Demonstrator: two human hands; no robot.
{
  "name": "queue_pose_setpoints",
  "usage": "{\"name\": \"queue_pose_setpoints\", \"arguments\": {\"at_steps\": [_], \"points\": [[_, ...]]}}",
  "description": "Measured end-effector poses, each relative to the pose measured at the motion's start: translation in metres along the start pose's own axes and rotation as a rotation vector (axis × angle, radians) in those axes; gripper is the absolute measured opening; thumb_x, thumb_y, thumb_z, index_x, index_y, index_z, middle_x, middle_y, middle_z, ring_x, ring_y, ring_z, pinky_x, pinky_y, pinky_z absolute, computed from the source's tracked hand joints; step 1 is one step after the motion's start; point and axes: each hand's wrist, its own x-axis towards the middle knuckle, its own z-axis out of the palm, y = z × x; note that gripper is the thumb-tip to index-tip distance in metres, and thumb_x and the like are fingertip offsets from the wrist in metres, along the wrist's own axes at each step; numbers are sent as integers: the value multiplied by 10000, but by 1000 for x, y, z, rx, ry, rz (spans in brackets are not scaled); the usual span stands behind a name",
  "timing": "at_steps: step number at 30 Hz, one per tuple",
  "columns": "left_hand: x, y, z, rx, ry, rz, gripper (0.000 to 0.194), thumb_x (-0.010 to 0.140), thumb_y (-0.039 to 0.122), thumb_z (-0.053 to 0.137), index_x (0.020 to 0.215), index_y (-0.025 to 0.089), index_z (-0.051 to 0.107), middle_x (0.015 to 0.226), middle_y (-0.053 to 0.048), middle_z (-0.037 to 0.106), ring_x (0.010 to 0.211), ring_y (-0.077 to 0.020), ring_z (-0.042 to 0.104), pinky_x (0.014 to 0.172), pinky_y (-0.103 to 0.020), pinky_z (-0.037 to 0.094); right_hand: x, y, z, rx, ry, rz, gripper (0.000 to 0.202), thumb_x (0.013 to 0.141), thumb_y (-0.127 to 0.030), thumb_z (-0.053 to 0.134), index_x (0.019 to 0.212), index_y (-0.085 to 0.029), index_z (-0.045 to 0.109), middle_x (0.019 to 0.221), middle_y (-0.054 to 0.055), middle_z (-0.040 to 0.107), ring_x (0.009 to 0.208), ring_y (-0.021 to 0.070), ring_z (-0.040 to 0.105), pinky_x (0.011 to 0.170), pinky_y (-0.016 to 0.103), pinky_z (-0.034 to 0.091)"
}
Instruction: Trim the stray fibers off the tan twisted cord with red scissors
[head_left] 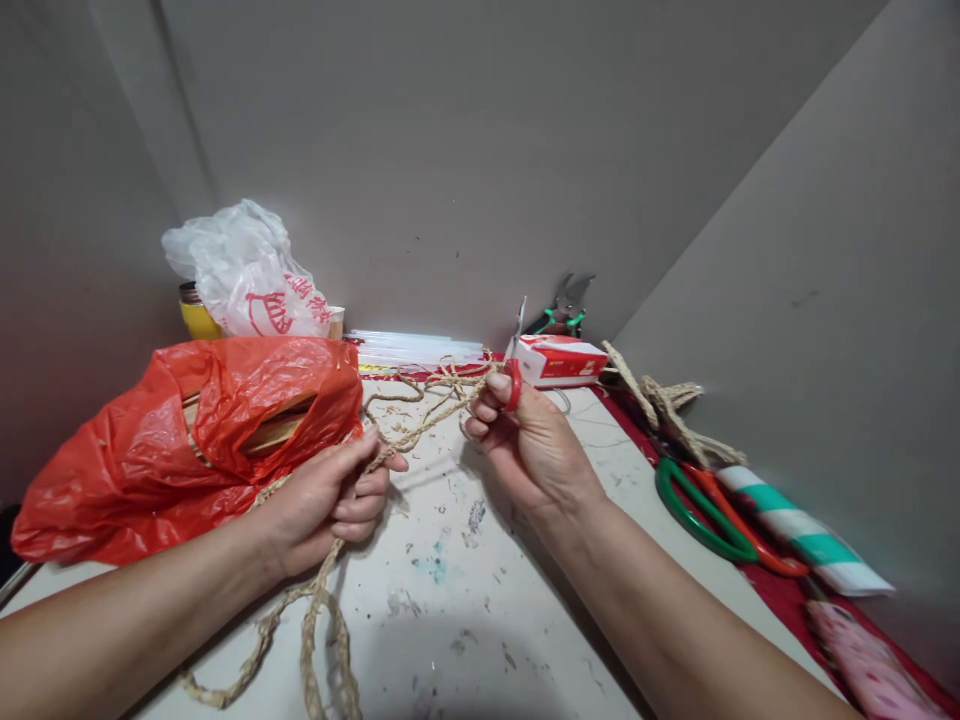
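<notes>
Over the middle of the white table (450,620), my left hand (352,495) is closed around a braided straw cord (424,430). Loops of this cord hang below the hand toward the table's near edge. My right hand (529,435) is closed too, with small red-handled scissors (513,380) in it, blades pointing up. The cord's far stretch runs up to the right hand's fingertips, which seem to pinch it. Thin loose strands lie tangled on the table just beyond both hands.
A red plastic bag (150,450) with wooden pieces fills the left side; a white bag (247,270) stands behind it. At the back are clear sticks (420,348), a red-white box (562,360) and pruning shears (566,305). Large green-orange-handled scissors (705,510) lie right.
</notes>
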Motion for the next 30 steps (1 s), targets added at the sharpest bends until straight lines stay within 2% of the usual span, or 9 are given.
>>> {"name": "queue_pose_setpoints", "arguments": {"at_steps": [2, 7, 10, 13, 17, 20, 25, 27, 30], "points": [[-1, 0, -1, -18, -3, -33, 311, 861, 409, 527, 845, 113, 620, 524, 88, 254, 378, -12, 141, 335, -144, 111, 0, 0, 0, 3, -8, 7, 295, 574, -285, 808, 655, -179, 545, 603, -83, 417, 512, 44, 393, 460, 167, 365], [-6, 0, 3, 89, -85, -32, 140, 851, 252, 564, 809, 122, 596, 478, 101, 238, 379, -18, 114, 359, -153, 96, 0, 1, -1, -5, -26, 21, 296, 566, -287, 813, 655, -173, 555, 596, -80, 412, 518, 45, 387, 457, 162, 358], [-8, 1, 8, 144, -152, -9, 146, 867, 241, 541, 774, 131, 563, 442, 93, 317, 361, -17, 120, 361, -163, 107, -1, 0, 1, -16, -29, 12, 285, 571, -287, 810, 655, -171, 563, 591, -79, 411, 519, 46, 380, 459, 162, 354], [-7, 0, 9, 230, -181, 26, 151, 876, 237, 520, 770, 133, 541, 442, 46, 475, 316, -19, 231, 358, -176, 156, -2, -2, 2, -30, -38, -6, 281, 579, -298, 805, 635, -179, 557, 573, -79, 400, 524, 53, 381, 465, 168, 352], [-4, -4, 6, 363, -141, 61, 113, 863, 262, 546, 868, 151, 527, 714, -71, 698, 311, -23, 369, 345, -176, 197, 2, -1, -3, -201, -39, -54, 280, 582, -335, 792, 617, -186, 558, 545, -73, 416, 514, 66, 379, 482, 197, 349], [-3, -8, 7, 471, -55, 107, 192, 857, 294, 554, 978, 145, 541, 675, -62, 696, 310, -28, 358, 344, -174, 213, 9, 6, -14, -471, -22, -81, 263, 631, -362, 737, 599, -180, 549, 527, -62, 446, 498, 74, 373, 479, 219, 315], [-1, -9, 11, 496, 242, 352, 245, 819, 300, 585, 999, 142, 532, 613, -13, 660, 319, -34, 339, 338, -170, 213, 10, 14, -22, -931, -40, -239, 267, 735, -317, 587, 542, -189, 454, 516, -55, 399, 511, 87, 344, 495, 236, 275], [1, -8, 10, 468, 339, 443, 251, 810, 302, 593, 994, 144, 530, 611, 0, 652, 322, -34, 346, 340, -167, 226, 4, 13, -19, -1089, -156, -331, 231, 748, -300, 553, 568, -194, 454, 551, -43, 407, 543, 101, 370, 522, 242, 294], [3, -6, 8, 442, 404, 510, 236, 807, 311, 595, 964, 143, 540, 603, 8, 644, 323, -33, 361, 343, -163, 241, -8, 11, -13, -1399, -466, -509, 171, 726, -257, 547, 601, -197, 447, 616, -25, 444, 586, 113, 393, 563, 251, 298]]}}
